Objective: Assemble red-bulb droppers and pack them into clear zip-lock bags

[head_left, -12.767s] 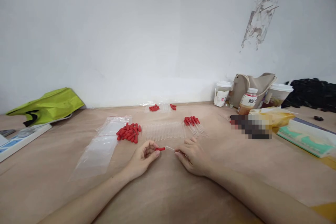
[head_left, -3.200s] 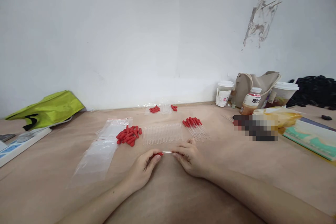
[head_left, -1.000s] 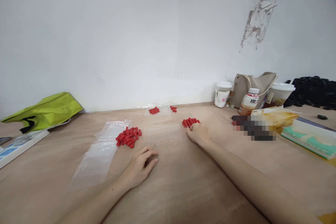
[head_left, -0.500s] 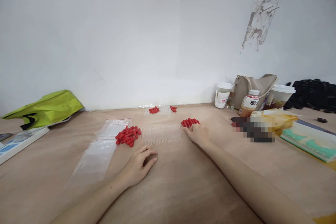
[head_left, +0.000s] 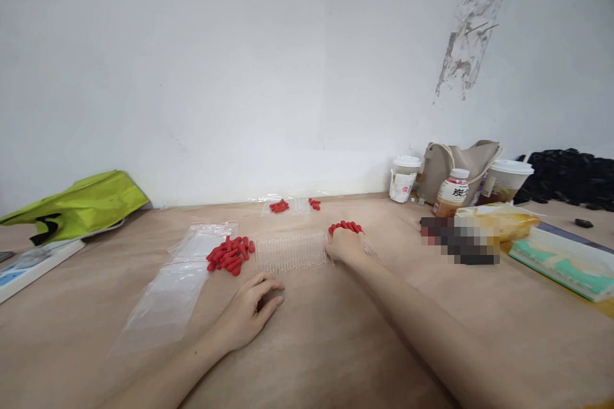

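Note:
Clear thin glass tubes (head_left: 290, 252) lie side by side in a row on the brown table. At the row's right end is my right hand (head_left: 346, 245), fingers bent down and together; what they pinch, if anything, is hidden. Just beyond that hand several red rubber bulbs (head_left: 346, 226) stand in a line, with clear tube ends (head_left: 368, 245) showing to its right. My left hand (head_left: 254, 307) rests on the table in front of the row, loosely curled, thumb apart from the fingers, holding nothing. A loose pile of red rubber bulbs (head_left: 230, 254) sits left of the tubes.
Clear zip bags (head_left: 165, 294) lie at the left, near a yellow-green bag (head_left: 81, 204). More red pieces (head_left: 279, 206) rest on clear plastic by the wall. On the right stand cups (head_left: 404, 179), a drink bottle (head_left: 452, 193), a grey handbag (head_left: 458, 163) and a tissue pack (head_left: 563, 261).
My right hand has come slightly nearer and left, from the red bulbs to the right end of the tube row. My left hand stays in place; the view has shifted a little.

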`<state>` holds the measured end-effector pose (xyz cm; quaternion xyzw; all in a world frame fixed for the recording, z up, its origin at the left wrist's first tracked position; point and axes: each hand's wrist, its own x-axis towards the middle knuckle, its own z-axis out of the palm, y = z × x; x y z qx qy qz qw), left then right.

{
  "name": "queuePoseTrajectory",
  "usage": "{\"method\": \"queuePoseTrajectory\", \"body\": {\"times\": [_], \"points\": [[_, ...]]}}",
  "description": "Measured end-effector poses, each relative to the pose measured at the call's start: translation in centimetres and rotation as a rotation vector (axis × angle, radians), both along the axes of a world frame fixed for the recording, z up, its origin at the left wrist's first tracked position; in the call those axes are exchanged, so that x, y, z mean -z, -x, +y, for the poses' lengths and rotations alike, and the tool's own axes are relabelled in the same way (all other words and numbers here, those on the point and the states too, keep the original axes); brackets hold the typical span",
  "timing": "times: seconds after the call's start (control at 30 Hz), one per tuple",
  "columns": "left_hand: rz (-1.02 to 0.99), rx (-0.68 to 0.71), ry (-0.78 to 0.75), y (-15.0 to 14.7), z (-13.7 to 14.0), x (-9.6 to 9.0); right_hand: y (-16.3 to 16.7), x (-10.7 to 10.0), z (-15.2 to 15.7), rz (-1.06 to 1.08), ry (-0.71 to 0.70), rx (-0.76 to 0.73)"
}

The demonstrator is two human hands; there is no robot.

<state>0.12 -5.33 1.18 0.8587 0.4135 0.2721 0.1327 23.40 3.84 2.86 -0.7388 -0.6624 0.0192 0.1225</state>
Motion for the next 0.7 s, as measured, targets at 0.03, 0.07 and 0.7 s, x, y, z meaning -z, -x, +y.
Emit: {"method": "queuePoseTrajectory", "body": {"times": [0.03,0.07,0.7], "points": [[0.0,0.001,-0.004,0.0,0.0,0.0,0.2,0.0,0.2,-0.002,0.016,-0.002],[0.002,0.001,-0.008,-0.1,-0.1,0.1,0.3,0.0,0.4,-0.007,0.03,-0.005],[0.128,-0.717,0.114,9.5,8.5,-7.4,-3.2,2.8,-8.3,-0.087,-0.574,-0.631]]}}
